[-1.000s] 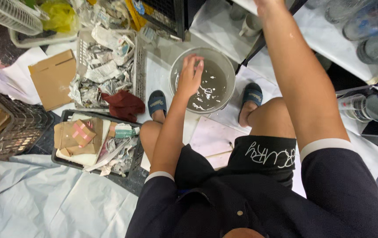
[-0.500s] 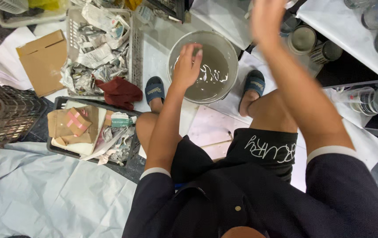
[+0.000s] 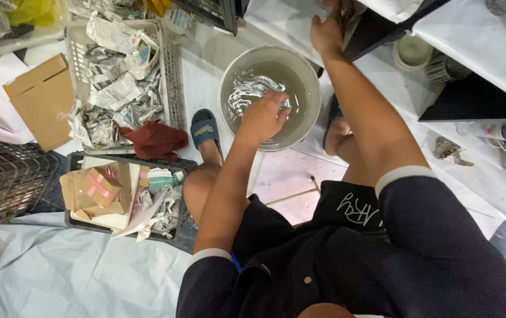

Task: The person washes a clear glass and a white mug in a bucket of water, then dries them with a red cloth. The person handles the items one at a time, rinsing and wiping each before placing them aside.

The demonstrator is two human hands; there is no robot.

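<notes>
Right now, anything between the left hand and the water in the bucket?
Nothing visible. The left hand is already inside the bucket, down at the rippling grey water; whether the fingers are under the surface cannot be told. The right hand is off to the far side, on the white shelf edge.

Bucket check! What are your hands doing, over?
Left hand dipped in grey bucket of cloudy water. Right hand gripping black shelf edge. Nothing blocking bucket.

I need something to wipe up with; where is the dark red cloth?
The dark red cloth lies left of centre in the head view, on the near edge of the newspaper basket, just left of the blue slipper.
</notes>
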